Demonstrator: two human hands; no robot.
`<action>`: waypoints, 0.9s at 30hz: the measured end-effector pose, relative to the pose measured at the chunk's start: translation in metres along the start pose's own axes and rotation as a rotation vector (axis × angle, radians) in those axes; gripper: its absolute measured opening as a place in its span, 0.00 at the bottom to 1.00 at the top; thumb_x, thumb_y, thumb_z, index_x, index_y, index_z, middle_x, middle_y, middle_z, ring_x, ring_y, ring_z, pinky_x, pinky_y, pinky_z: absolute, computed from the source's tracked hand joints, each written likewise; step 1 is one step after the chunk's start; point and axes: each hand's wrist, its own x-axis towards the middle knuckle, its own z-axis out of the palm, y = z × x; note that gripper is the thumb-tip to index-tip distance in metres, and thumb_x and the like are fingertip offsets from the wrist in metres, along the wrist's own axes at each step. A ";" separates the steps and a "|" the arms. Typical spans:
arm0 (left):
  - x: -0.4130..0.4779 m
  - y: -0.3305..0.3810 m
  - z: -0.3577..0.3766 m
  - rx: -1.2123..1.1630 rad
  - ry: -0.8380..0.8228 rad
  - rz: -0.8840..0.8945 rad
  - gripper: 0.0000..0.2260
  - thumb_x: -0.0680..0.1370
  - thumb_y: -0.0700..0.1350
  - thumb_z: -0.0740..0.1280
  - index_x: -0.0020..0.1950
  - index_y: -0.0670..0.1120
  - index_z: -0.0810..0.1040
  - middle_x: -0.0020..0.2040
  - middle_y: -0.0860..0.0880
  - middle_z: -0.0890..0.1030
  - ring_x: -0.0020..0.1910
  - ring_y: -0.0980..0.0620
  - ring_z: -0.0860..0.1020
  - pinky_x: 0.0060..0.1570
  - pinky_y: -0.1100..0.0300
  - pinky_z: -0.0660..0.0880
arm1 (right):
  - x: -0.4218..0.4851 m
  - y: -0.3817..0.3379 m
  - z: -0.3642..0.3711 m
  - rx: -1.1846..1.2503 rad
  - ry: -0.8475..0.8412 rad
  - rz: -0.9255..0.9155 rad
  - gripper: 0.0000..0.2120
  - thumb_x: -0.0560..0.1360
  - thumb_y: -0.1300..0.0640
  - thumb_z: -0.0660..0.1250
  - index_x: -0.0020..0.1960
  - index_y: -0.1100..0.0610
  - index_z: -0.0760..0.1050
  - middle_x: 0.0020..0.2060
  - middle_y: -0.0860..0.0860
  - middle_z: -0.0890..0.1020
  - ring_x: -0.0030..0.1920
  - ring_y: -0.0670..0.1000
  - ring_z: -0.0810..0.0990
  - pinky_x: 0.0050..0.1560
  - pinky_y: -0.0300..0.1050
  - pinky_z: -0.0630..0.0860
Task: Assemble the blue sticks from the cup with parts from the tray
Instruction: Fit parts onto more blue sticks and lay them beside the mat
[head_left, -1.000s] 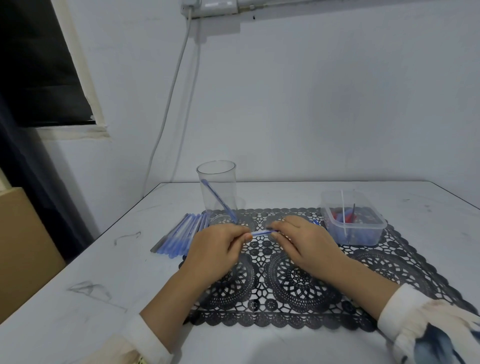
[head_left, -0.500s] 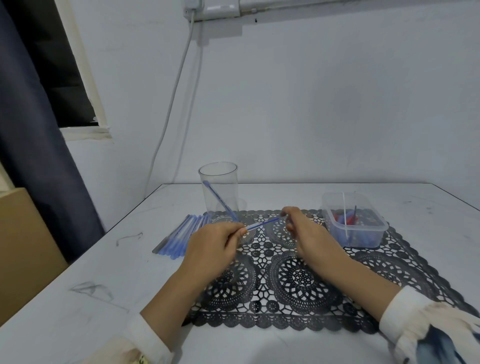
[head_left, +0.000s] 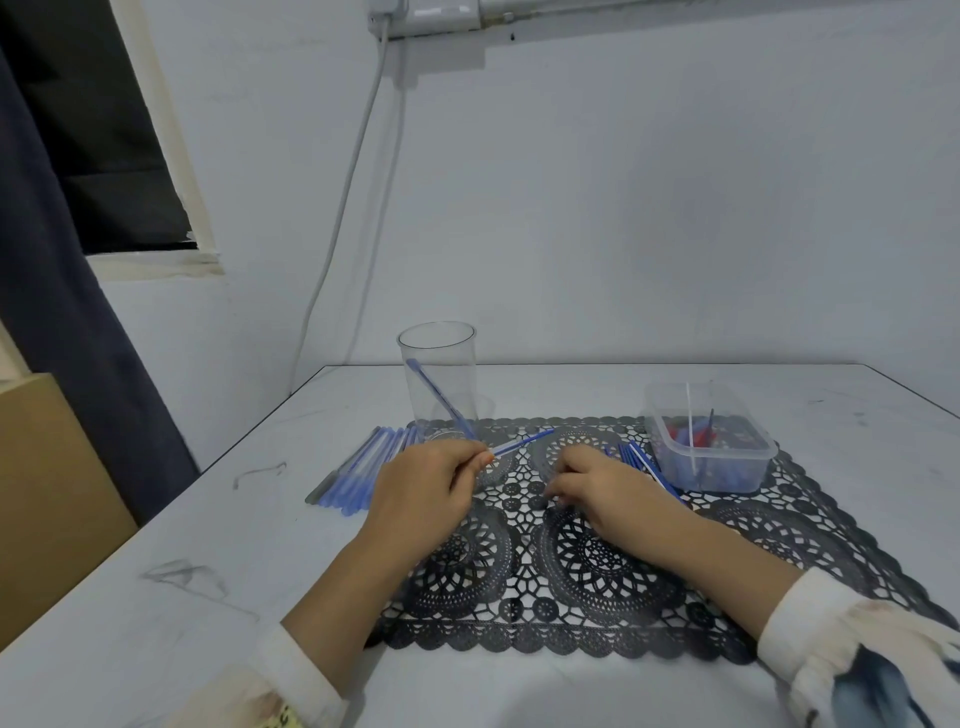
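Left hand (head_left: 421, 493) pinches the blue stick (head_left: 519, 445) mid-frame by the cup (head_left: 439, 384), right hand's (head_left: 608, 488) fingers (head_left: 558, 491) curl on the mat (head_left: 597, 571) (can't tell if holding anything), so I'd hold that stick steady and push parts in straight.

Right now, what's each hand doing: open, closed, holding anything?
Left hand: pinching a blue stick.
Right hand: fingers curled on the mat; holding anything, cannot tell.

- In the tray (head_left: 711, 470): red and blue bits, too small and blurred to identify.
- Just left of tray: loose sticks (head_left: 641, 460) partly hidden behind right hand (head_left: 608, 493), whose fingertips curl under, so any hold is unclear.
- Further left of tray: the stick (head_left: 522, 442) has its near end hidden in left hand (head_left: 421, 493).
- Both sleeves (head_left: 810, 629) cut off at bottom edge.
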 end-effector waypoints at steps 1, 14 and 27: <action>0.000 0.000 0.000 0.001 0.000 0.002 0.12 0.79 0.51 0.61 0.58 0.52 0.80 0.44 0.56 0.83 0.35 0.62 0.71 0.39 0.64 0.72 | 0.000 -0.001 -0.001 -0.003 -0.012 -0.006 0.13 0.76 0.64 0.63 0.56 0.54 0.79 0.49 0.51 0.75 0.49 0.50 0.76 0.48 0.48 0.76; 0.001 0.000 0.002 0.027 -0.011 -0.012 0.12 0.79 0.52 0.61 0.59 0.52 0.79 0.46 0.55 0.83 0.35 0.61 0.71 0.42 0.64 0.72 | -0.001 -0.005 -0.007 -0.011 0.105 -0.026 0.17 0.77 0.50 0.56 0.53 0.55 0.80 0.44 0.49 0.79 0.45 0.49 0.77 0.46 0.48 0.77; -0.003 0.009 0.003 0.076 -0.075 0.023 0.11 0.79 0.54 0.60 0.55 0.55 0.80 0.45 0.55 0.83 0.43 0.57 0.79 0.44 0.55 0.77 | -0.001 -0.017 -0.007 -0.022 0.490 -0.150 0.16 0.75 0.63 0.59 0.60 0.62 0.77 0.51 0.56 0.80 0.53 0.53 0.77 0.58 0.46 0.72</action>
